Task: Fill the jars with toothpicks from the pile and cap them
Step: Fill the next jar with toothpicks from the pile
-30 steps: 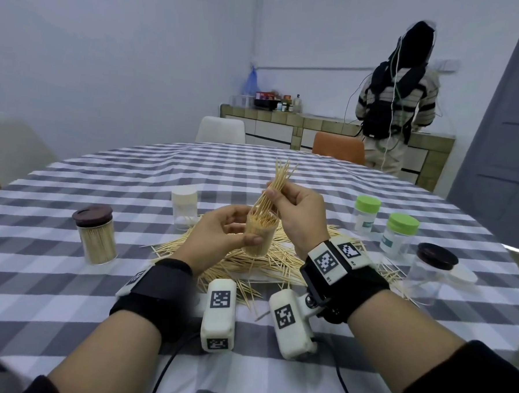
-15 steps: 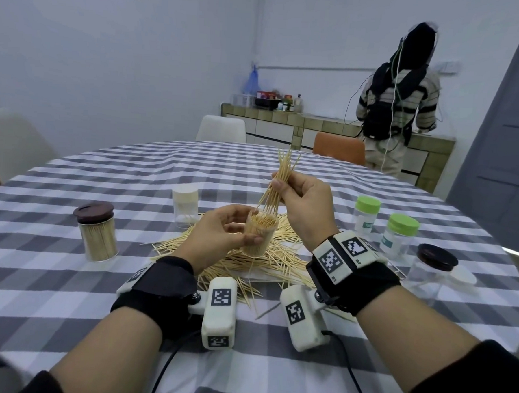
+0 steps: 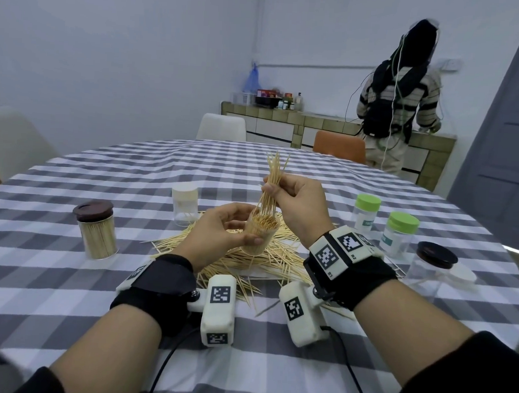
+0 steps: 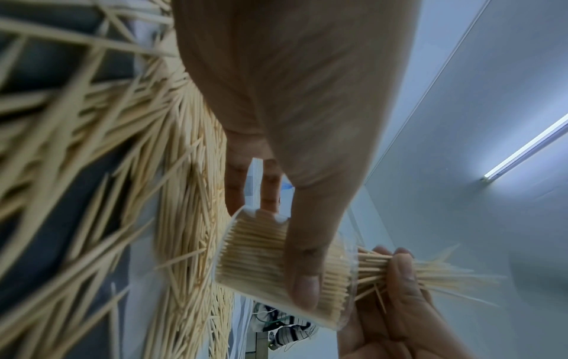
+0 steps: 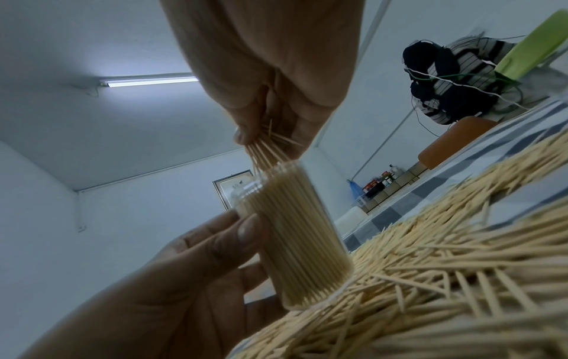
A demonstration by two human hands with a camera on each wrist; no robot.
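My left hand grips a clear uncapped jar packed with toothpicks, held just above the toothpick pile. In the left wrist view the thumb lies across the jar. My right hand pinches a bundle of toothpicks upright, its lower ends dipping into the jar's mouth. From the right wrist view the bundle meets the top of the jar, with the pile spread beneath.
A full brown-lidded jar stands at the left. A white-capped jar sits behind the pile. Two green-capped jars and a dark-lidded clear jar stand right. A person stands at the far counter.
My right hand has lifted the bundle a little higher over the jar. The left hand keeps the jar in nearly the same spot.
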